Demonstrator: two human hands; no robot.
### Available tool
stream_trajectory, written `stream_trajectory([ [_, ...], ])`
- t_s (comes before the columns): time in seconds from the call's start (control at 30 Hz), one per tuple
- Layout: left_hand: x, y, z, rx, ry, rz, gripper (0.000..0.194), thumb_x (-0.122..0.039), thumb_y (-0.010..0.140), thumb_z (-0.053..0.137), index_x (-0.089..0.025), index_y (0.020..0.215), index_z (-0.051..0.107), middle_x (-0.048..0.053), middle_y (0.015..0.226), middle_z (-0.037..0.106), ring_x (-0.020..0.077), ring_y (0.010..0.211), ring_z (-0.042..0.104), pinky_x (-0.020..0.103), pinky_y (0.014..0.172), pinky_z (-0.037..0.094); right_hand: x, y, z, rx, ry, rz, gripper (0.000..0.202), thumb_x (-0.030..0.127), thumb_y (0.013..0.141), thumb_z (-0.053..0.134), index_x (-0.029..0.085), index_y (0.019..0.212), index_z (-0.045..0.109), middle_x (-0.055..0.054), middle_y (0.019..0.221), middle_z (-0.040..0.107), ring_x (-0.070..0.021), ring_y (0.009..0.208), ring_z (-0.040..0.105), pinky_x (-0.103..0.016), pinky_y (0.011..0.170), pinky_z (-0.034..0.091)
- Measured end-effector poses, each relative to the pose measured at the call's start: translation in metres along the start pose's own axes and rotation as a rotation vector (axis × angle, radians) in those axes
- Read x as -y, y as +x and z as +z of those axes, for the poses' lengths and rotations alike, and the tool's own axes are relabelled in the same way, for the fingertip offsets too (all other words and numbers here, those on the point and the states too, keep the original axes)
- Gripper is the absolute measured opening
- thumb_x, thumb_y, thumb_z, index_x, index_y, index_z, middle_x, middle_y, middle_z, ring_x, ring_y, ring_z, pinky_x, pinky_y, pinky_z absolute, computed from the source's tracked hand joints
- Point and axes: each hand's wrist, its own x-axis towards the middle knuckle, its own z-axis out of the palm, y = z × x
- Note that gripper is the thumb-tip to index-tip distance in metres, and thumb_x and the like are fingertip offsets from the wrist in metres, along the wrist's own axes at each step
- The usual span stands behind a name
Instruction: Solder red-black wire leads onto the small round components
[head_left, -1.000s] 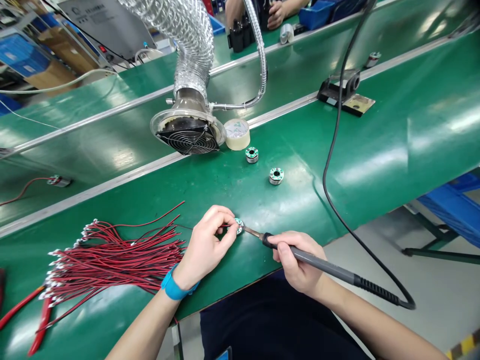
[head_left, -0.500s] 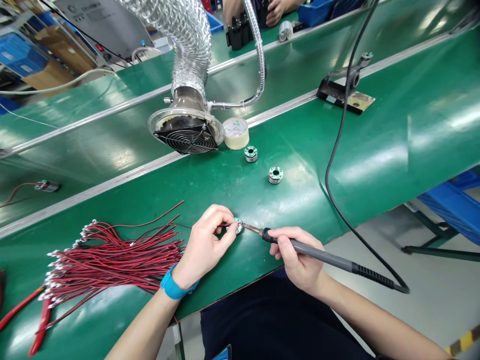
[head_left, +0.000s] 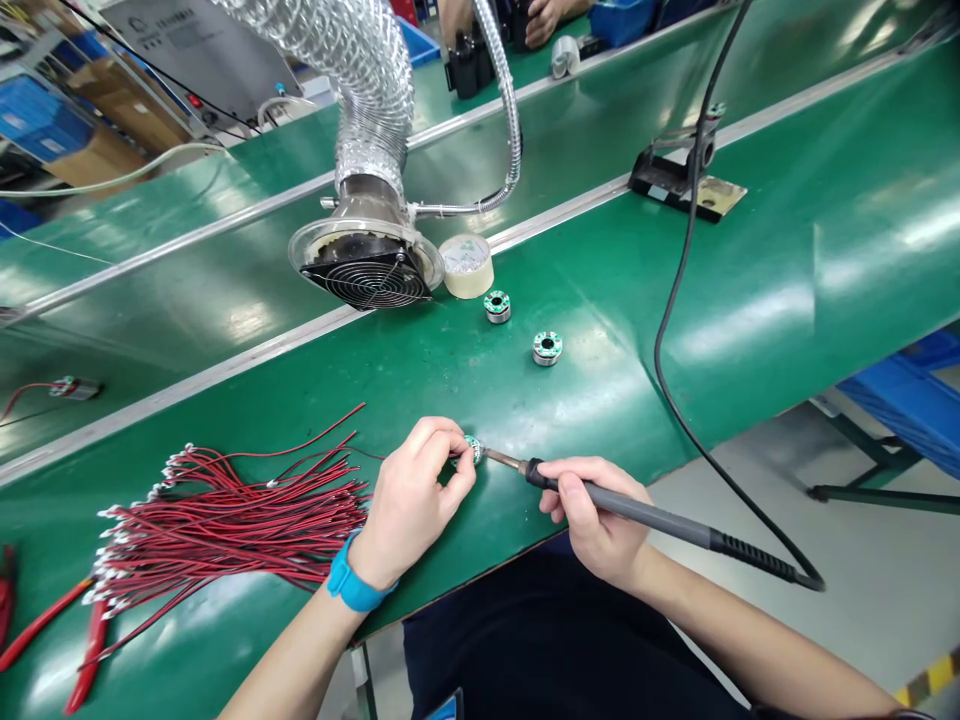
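Note:
My left hand [head_left: 420, 485], with a blue wrist strap [head_left: 356, 580], is closed at the fingertips on a small round part with a green circuit board [head_left: 472, 448]. The fingers cover much of this part. A thin dark wire [head_left: 371, 453] runs from the left behind that hand; its end is hidden. In my right hand [head_left: 600, 510] is a soldering iron [head_left: 645, 510], gripped like a pen, its tip at the board's right side. Left of my left hand lies a bundle of red and black wires [head_left: 247, 515] with white connectors.
Two similar round parts [head_left: 547, 348] stand beyond my hands, near a tape roll [head_left: 469, 268]. A fume extractor hood [head_left: 367, 260] hangs over the green bench. The iron's black cable [head_left: 660, 340] loops at right, before a stand [head_left: 686, 185]. Red-handled pliers [head_left: 90, 655] lie lower left.
The view has shifted slightly. Both hands keep nearly the same pose, with the soldering iron's tip still at the round part.

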Motion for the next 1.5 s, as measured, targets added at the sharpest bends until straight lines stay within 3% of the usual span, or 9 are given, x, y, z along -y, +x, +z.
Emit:
stream_trajectory([
  [0.23, -0.001, 0.001, -0.002, 0.023, 0.081, 0.040, 0.008, -0.014, 0.099, 0.058, -0.021, 0.095, 0.057, 0.005, 0.103, 0.065, 0.0152, 0.091, 0.064, 0.028, 0.080, 0.052, 0.009, 0.009, 0.000, 0.032, -0.024, -0.024, 0.017, 0.018, 0.100, 0.057, 0.022, 0.098, 0.074, 0.005, 0.063, 0.071, -0.0104, 0.046, 0.065, -0.023, 0.053, 0.058],
  [0.7, -0.002, 0.002, -0.004, 0.053, 0.041, -0.010, 0.008, -0.016, 0.099, 0.058, -0.021, 0.092, 0.057, 0.004, 0.102, 0.063, 0.0148, 0.089, 0.063, 0.028, 0.078, 0.049, -0.007, -0.005, 0.002, -0.053, 0.083, 0.088, 0.018, 0.024, 0.104, 0.058, 0.022, 0.108, 0.075, 0.002, 0.068, 0.070, -0.0130, 0.052, 0.068, -0.025, 0.054, 0.060],
  [1.1, 0.000, 0.002, -0.003, 0.039, 0.011, -0.058, 0.009, -0.018, 0.100, 0.059, -0.021, 0.091, 0.058, 0.003, 0.101, 0.061, 0.0133, 0.084, 0.060, 0.025, 0.073, 0.046, -0.003, 0.000, 0.000, -0.001, 0.051, 0.029, 0.017, 0.019, 0.102, 0.060, 0.025, 0.105, 0.075, 0.004, 0.067, 0.071, -0.0114, 0.053, 0.068, -0.023, 0.056, 0.060],
  [1.27, 0.000, -0.002, -0.001, 0.021, 0.053, -0.030, 0.007, -0.018, 0.101, 0.059, -0.020, 0.095, 0.057, 0.004, 0.103, 0.062, 0.0132, 0.085, 0.061, 0.025, 0.073, 0.047, -0.005, -0.005, 0.002, -0.041, 0.062, 0.061, 0.017, 0.022, 0.104, 0.058, 0.023, 0.106, 0.075, 0.003, 0.068, 0.071, -0.0129, 0.054, 0.068, -0.024, 0.053, 0.058],
  [1.43, 0.001, -0.004, -0.001, 0.028, 0.072, -0.016, 0.003, -0.021, 0.103, 0.058, -0.020, 0.100, 0.058, 0.004, 0.105, 0.062, 0.0140, 0.087, 0.063, 0.025, 0.074, 0.049, -0.003, 0.004, 0.002, -0.044, 0.015, 0.044, 0.019, 0.020, 0.105, 0.057, 0.023, 0.115, 0.073, 0.002, 0.077, 0.073, -0.0125, 0.060, 0.069, -0.027, 0.062, 0.061],
  [1.5, 0.000, -0.004, -0.002, 0.046, 0.098, -0.030, 0.017, -0.031, 0.102, 0.064, -0.020, 0.113, 0.058, 0.007, 0.113, 0.063, 0.0171, 0.095, 0.066, 0.027, 0.078, 0.053, -0.002, 0.019, 0.000, -0.046, -0.068, -0.010, 0.021, 0.020, 0.105, 0.058, 0.023, 0.120, 0.072, -0.001, 0.087, 0.075, -0.0136, 0.066, 0.071, -0.029, 0.067, 0.061],
])
